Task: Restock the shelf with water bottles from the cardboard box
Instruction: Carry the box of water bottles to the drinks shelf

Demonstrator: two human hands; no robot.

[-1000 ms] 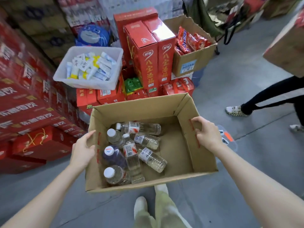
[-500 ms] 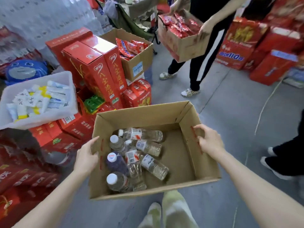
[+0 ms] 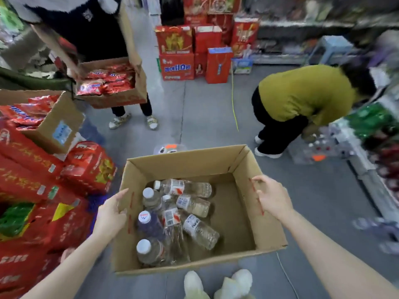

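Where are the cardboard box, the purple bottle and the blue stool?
cardboard box (image 3: 183, 167): head view, far inside wall.
purple bottle (image 3: 151, 228): head view, dark body.
blue stool (image 3: 333, 43): head view, seat.

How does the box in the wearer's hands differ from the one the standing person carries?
Contents: near box holds water bottles; far box holds red snack packets. Fill: near box's floor is partly bare; far box is packed full. Both are open brown cardboard, hand-carried.
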